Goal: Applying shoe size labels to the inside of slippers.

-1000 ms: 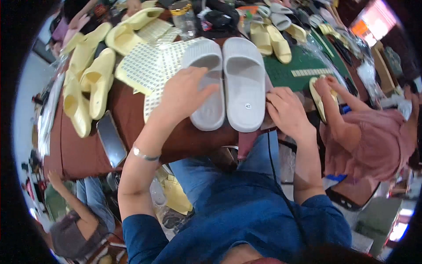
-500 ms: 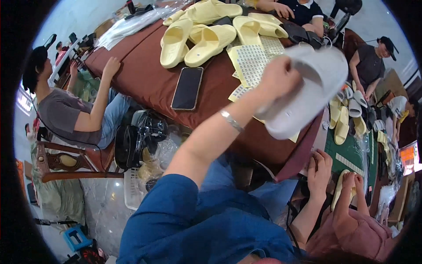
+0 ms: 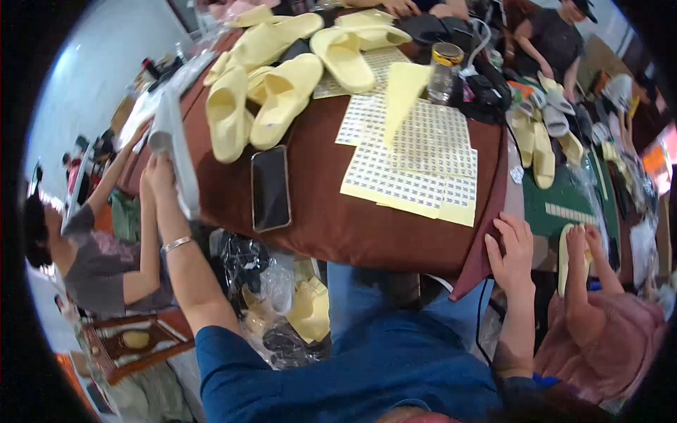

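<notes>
My left hand [image 3: 161, 176] is closed on a light grey slide slipper [image 3: 185, 158], which stands on its side over the left end of the brown-covered table [image 3: 324, 218]. A co-worker's forearm [image 3: 146, 236] runs close beside my wrist, and that person's hand partly merges with mine in the view. Resting at the table's right corner, by the cloth's hanging edge, my right hand [image 3: 511, 250] has its fingers apart and holds nothing. Between my hands lie a dark phone [image 3: 271, 189] and overlapping sheets of small printed stickers [image 3: 412, 166].
Several pale yellow slippers [image 3: 285, 95] are heaped at the far left of the table. A glass jar [image 3: 443, 74] stands behind the stickers. A green mat [image 3: 564, 194] holds more slippers on the right, where a person in pink [image 3: 599, 331] handles a yellow one.
My left hand has carried the grey slipper from over the stickers to the table's left end, beside the co-worker. My right hand stays at the right corner. The view has shifted.
</notes>
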`<action>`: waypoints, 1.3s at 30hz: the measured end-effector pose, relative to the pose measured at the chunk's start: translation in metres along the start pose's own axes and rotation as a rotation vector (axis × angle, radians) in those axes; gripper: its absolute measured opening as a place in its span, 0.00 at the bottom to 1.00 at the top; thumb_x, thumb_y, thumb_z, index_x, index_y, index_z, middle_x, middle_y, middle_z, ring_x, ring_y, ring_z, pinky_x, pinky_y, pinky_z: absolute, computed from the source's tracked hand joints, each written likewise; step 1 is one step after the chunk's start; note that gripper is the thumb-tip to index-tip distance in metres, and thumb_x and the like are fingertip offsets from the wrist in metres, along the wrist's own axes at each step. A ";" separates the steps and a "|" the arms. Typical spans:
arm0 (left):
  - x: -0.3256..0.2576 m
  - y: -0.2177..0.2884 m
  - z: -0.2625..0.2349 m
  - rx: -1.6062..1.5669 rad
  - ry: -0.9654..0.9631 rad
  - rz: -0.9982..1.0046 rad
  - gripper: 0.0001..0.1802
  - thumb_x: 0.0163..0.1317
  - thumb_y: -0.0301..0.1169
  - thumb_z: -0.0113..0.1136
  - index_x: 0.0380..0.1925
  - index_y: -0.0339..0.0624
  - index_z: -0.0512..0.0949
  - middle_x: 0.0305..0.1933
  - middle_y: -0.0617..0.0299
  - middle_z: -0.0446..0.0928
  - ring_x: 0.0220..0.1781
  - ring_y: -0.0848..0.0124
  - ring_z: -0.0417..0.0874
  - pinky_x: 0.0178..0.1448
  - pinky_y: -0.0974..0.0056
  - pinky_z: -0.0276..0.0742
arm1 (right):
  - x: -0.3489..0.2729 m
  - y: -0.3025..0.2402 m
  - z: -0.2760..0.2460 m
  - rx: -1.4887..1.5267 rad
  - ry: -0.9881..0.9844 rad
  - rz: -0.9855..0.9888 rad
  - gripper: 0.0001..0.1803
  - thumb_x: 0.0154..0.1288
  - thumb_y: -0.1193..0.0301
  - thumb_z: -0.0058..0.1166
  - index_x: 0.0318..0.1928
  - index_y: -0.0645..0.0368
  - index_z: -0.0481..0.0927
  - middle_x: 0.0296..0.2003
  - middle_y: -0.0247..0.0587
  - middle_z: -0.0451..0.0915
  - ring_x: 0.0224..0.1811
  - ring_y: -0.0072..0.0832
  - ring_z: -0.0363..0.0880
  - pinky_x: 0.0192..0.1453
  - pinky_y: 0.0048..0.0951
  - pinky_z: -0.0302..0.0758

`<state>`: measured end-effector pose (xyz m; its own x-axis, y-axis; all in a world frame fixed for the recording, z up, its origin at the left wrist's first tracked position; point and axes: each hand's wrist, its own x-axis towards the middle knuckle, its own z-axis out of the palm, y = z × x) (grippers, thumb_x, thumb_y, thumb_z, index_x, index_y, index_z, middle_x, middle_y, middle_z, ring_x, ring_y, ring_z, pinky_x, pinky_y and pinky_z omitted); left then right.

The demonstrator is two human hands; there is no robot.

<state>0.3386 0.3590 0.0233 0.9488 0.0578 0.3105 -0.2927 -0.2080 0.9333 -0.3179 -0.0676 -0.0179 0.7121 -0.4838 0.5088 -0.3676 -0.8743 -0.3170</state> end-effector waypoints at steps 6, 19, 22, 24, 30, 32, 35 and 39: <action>0.070 -0.011 0.036 -0.211 0.074 -0.270 0.05 0.62 0.27 0.63 0.30 0.46 0.76 0.27 0.67 0.76 0.24 0.76 0.76 0.25 0.67 0.70 | 0.000 -0.001 -0.003 -0.082 0.023 0.046 0.16 0.58 0.71 0.65 0.46 0.64 0.81 0.51 0.50 0.79 0.54 0.50 0.77 0.59 0.45 0.74; -0.262 0.157 0.254 0.226 -0.978 1.099 0.20 0.63 0.26 0.64 0.56 0.39 0.77 0.58 0.50 0.79 0.64 0.53 0.77 0.68 0.57 0.70 | 0.002 -0.001 0.003 -0.004 0.064 0.012 0.14 0.59 0.71 0.64 0.43 0.64 0.82 0.51 0.50 0.80 0.51 0.50 0.78 0.56 0.44 0.75; -0.248 0.153 0.279 0.145 -0.961 0.897 0.18 0.64 0.27 0.62 0.54 0.40 0.77 0.59 0.47 0.78 0.63 0.49 0.76 0.67 0.54 0.72 | 0.001 0.003 0.006 0.024 0.079 0.033 0.12 0.58 0.71 0.65 0.41 0.65 0.82 0.49 0.50 0.80 0.50 0.50 0.79 0.55 0.45 0.76; -0.224 0.136 0.283 0.133 -0.778 0.752 0.18 0.64 0.28 0.62 0.55 0.37 0.77 0.60 0.45 0.76 0.64 0.47 0.75 0.67 0.52 0.71 | 0.001 0.001 0.002 0.037 0.117 0.040 0.12 0.58 0.72 0.65 0.40 0.65 0.81 0.48 0.51 0.81 0.50 0.50 0.79 0.55 0.45 0.76; -0.232 0.099 0.291 0.335 -0.551 0.657 0.28 0.63 0.30 0.64 0.63 0.34 0.69 0.66 0.39 0.69 0.68 0.42 0.69 0.70 0.50 0.68 | -0.002 0.000 0.004 0.033 0.119 0.071 0.12 0.57 0.73 0.66 0.40 0.65 0.81 0.48 0.51 0.81 0.51 0.51 0.80 0.56 0.45 0.76; -0.225 0.082 0.295 0.416 -0.491 0.635 0.33 0.65 0.30 0.63 0.67 0.31 0.65 0.68 0.37 0.67 0.68 0.44 0.71 0.70 0.51 0.69 | -0.003 -0.001 0.006 0.032 0.122 0.042 0.12 0.56 0.74 0.66 0.39 0.65 0.81 0.48 0.51 0.81 0.52 0.51 0.80 0.56 0.45 0.76; -0.227 0.085 0.302 -0.116 -0.632 0.069 0.42 0.66 0.34 0.65 0.74 0.31 0.55 0.70 0.41 0.67 0.61 0.58 0.79 0.60 0.55 0.77 | -0.008 0.000 0.006 0.018 0.110 0.055 0.12 0.55 0.76 0.66 0.40 0.65 0.81 0.47 0.52 0.81 0.52 0.51 0.80 0.56 0.46 0.76; -0.219 0.100 0.311 -0.141 -0.668 -0.175 0.49 0.65 0.32 0.65 0.77 0.37 0.45 0.55 0.52 0.79 0.45 0.71 0.80 0.47 0.66 0.75 | -0.002 -0.002 -0.001 -0.008 0.128 0.050 0.12 0.55 0.75 0.66 0.40 0.65 0.81 0.47 0.51 0.81 0.51 0.51 0.80 0.55 0.46 0.76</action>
<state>0.1382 0.0224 -0.0076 0.8398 -0.5426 0.0186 -0.0988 -0.1190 0.9880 -0.3190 -0.0647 -0.0168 0.6111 -0.5272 0.5905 -0.4054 -0.8491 -0.3386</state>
